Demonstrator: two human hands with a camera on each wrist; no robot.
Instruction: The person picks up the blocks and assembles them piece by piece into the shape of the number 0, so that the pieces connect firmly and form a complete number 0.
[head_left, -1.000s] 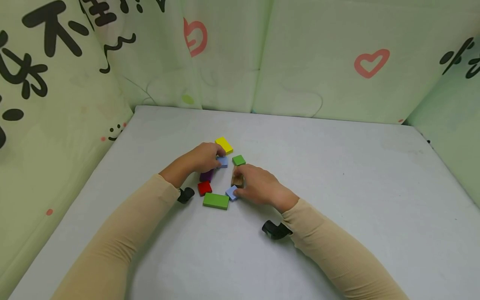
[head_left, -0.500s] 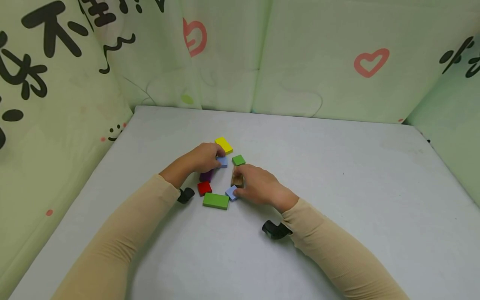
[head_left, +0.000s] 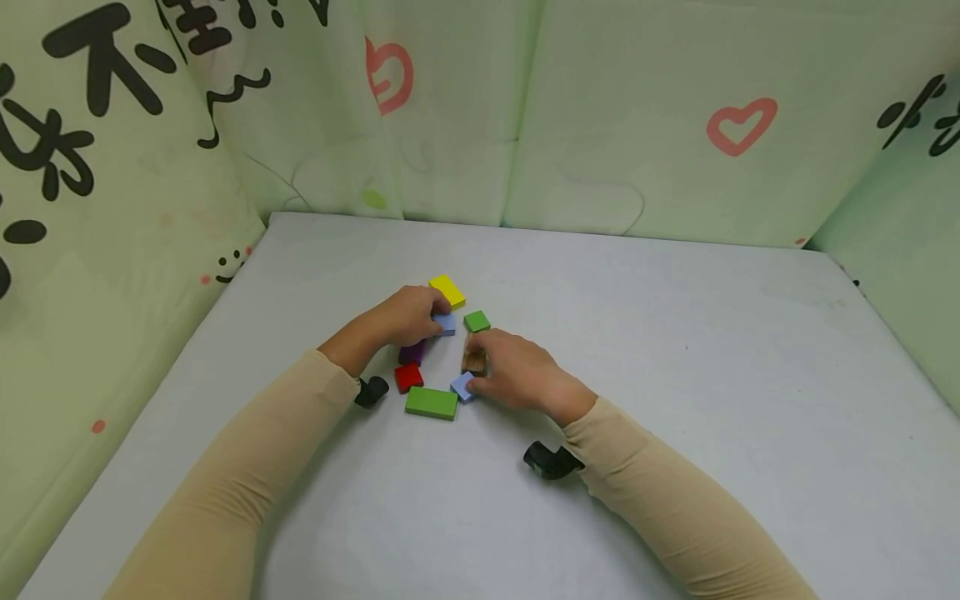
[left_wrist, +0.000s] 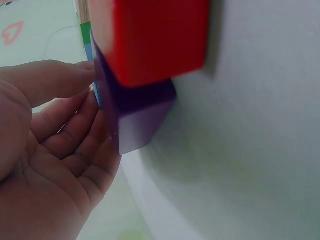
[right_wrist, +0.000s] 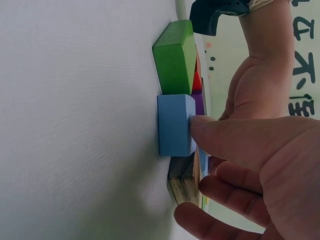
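Small coloured blocks form a ring on the table. My left hand [head_left: 408,315] pinches a light blue block [head_left: 447,324] on the ring's far side, thumb and fingers at its ends. Beneath that hand lies a purple block [left_wrist: 145,120], with a red block [left_wrist: 160,40] beside it. On the ring's right side is my right hand [head_left: 521,369]. Its thumb touches a second blue block [right_wrist: 175,125]; its loosely bent fingers reach along the brown wooden block [right_wrist: 185,182], partly hidden by the hand. A long green block [head_left: 432,402] forms the near side.
A yellow block [head_left: 447,292] lies past the left hand, and a small green block [head_left: 477,321] sits between the hands at the far end. Green printed cloth [head_left: 622,125] hangs along the white table's [head_left: 712,417] back and sides.
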